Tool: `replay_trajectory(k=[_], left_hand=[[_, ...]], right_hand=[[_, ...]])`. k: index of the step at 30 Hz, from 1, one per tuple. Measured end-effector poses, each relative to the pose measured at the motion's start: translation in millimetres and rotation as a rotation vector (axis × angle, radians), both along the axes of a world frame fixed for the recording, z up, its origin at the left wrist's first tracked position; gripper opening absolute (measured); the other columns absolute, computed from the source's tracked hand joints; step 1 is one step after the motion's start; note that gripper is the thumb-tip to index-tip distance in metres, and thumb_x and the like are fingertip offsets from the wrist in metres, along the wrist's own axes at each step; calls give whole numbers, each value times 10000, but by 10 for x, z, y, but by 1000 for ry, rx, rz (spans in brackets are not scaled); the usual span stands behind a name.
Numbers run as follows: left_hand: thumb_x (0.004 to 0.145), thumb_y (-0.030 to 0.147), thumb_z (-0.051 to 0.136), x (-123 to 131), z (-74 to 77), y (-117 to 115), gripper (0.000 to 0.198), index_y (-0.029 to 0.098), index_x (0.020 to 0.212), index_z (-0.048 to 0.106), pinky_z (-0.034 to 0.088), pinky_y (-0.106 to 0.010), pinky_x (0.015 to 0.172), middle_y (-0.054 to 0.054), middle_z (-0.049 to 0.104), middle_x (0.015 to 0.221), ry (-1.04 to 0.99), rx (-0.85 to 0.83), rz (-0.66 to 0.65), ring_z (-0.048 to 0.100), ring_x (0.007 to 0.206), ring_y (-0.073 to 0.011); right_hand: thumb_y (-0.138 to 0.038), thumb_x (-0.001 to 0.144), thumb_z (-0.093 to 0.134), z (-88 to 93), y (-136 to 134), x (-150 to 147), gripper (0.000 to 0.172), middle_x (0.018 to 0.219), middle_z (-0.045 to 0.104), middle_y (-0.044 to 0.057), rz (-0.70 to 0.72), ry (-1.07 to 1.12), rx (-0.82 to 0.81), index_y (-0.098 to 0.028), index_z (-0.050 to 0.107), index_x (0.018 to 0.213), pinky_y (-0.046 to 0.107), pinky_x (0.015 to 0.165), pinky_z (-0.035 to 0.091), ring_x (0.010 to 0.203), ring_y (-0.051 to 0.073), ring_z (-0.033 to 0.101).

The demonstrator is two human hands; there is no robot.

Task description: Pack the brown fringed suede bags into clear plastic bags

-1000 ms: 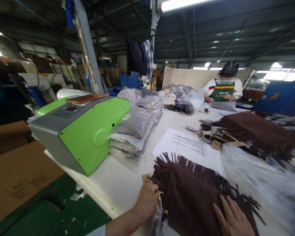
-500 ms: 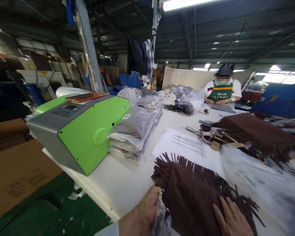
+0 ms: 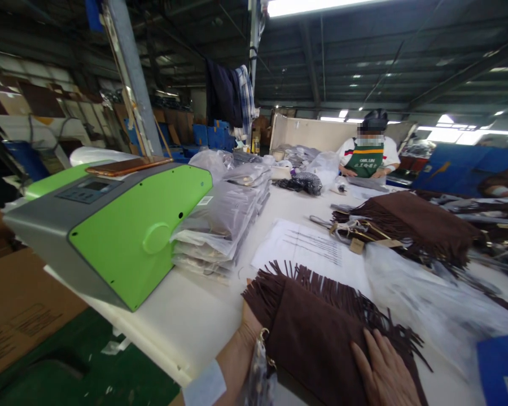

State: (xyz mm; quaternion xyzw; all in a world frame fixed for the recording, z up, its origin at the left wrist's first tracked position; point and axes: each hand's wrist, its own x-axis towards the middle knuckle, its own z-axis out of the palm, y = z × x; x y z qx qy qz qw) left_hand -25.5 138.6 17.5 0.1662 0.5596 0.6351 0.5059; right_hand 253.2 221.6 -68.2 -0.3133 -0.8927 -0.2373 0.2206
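A dark brown fringed bag (image 3: 317, 332) lies on the white table at the front, its fringe pointing away from me. My left hand (image 3: 249, 324) is at its left end, with the fingers hidden under the fringe. Beside that wrist, a gold ring and clasp join the bag to a plastic-wrapped strap (image 3: 260, 375). Flat on the bag's right part rests my right hand (image 3: 387, 366), fingers extended. Behind the bag, a printed sheet (image 3: 309, 248) lies on the table.
To the left stands a green and grey machine (image 3: 127, 242) beside stacked plastic-wrapped packs (image 3: 220, 225). More brown fringed bags (image 3: 419, 220) and clear plastic (image 3: 419, 293) lie at right. A person (image 3: 368, 155) in a green apron is across the table. A blue object (image 3: 502, 366) sits bottom right.
My left hand has gone from the gold clasp to beneath the bag's left end. The view has shifted, so more of the blue object shows at bottom right.
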Motion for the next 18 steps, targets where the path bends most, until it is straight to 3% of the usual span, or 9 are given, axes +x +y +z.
replay_trajectory(k=[2, 4, 7, 9, 10, 12, 14, 16, 18], left_hand=[[871, 525, -122, -39, 50, 0, 856, 125, 1111, 596, 466, -404, 803, -105, 680, 925, 80, 38, -37, 599, 976, -250], [874, 531, -100, -53, 110, 24, 856, 118, 1087, 620, 473, -401, 766, -106, 697, 839, 195, 70, -107, 626, 906, -248], [903, 498, 121, 43, 188, 81, 698, 92, 914, 688, 488, -325, 744, -98, 700, 806, 458, 88, -233, 625, 864, -215], [845, 471, 371, 202, 194, 100, 480, 117, 844, 695, 453, -285, 848, -112, 674, 1014, 623, 97, -301, 561, 1032, -207], [803, 467, 469, 300, 177, 100, 478, 72, 1000, 651, 396, -303, 942, -129, 595, 1186, 757, 99, -350, 476, 1163, -219], [764, 506, 556, 504, 113, 87, 672, 78, 1272, 459, 227, -427, 1076, -165, 312, 1427, 1109, 73, -470, 212, 1344, -281], [808, 582, 456, 670, 38, 76, 787, 87, 1388, 259, 156, -533, 1089, -207, 129, 1470, 1474, 8, -556, 64, 1362, -339], [839, 607, 350, 769, -12, 78, 791, 57, 1393, 227, 189, -554, 1080, -244, 125, 1458, 1651, -35, -562, 70, 1352, -371], [857, 595, 304, 806, -25, 84, 771, 32, 1381, 249, 198, -555, 1079, -261, 157, 1445, 1698, -35, -538, 94, 1345, -382]], right_hand=[[-82, 777, 275, 42, -40, -33, 472, 1168, 586, 196, -4, 6, -21, -143, 704, 963, 528, 916, 395, 1362, 340, 109], [-70, 784, 266, 92, -85, -68, 481, 1171, 586, 192, -17, 11, -40, -151, 699, 978, 532, 937, 380, 1373, 313, 41], [-69, 798, 249, 141, -138, -108, 497, 1185, 586, 166, -56, 20, -73, -179, 694, 990, 531, 957, 368, 1376, 286, 0], [-72, 804, 248, 149, -159, -121, 499, 1204, 579, 148, -87, 27, -94, -193, 688, 1007, 527, 970, 360, 1376, 279, -5], [-76, 807, 250, 147, -166, -125, 497, 1214, 575, 141, -97, 32, -98, -198, 684, 1014, 526, 974, 358, 1376, 280, 1], [-90, 811, 258, 139, -174, -132, 486, 1228, 569, 132, -104, 46, -99, -206, 679, 1024, 528, 971, 360, 1374, 294, 50], [-104, 814, 265, 134, -180, -142, 477, 1235, 566, 129, -114, 57, -114, -211, 677, 1029, 533, 960, 367, 1357, 318, 152], [-113, 815, 270, 137, -185, -158, 470, 1240, 566, 127, -136, 55, -151, -210, 675, 1033, 537, 953, 370, 1321, 335, 260], [-121, 811, 275, 147, -190, -176, 465, 1252, 562, 114, -164, 52, -198, -217, 669, 1041, 539, 961, 362, 1295, 330, 320]])
